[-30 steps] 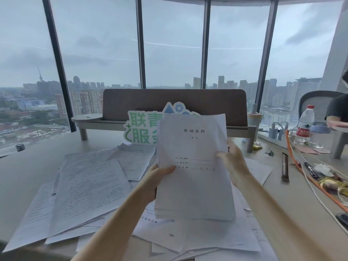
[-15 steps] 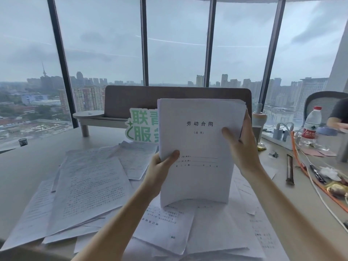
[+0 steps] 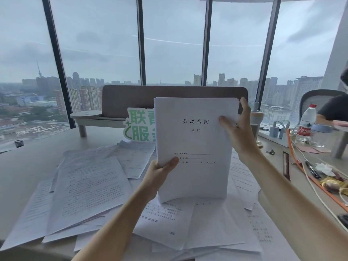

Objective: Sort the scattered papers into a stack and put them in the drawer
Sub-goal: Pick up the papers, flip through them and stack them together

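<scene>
We hold the stack (image 3: 194,147) upright above the surface (image 3: 24,166), left hand (image 3: 160,176) pinching its lower edge, right hand (image 3: 238,132) gripping its right side. It hides part of a green sign (image 3: 138,127). Its cover reads 劳动合同. Loose papers (image 3: 88,189) lie below.

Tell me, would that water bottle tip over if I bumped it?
Probably. The water bottle stands tall and narrow, so it likely tips easily. It looks like thin clear plastic, so perhaps light. Once down, its round body would probably roll.
</scene>
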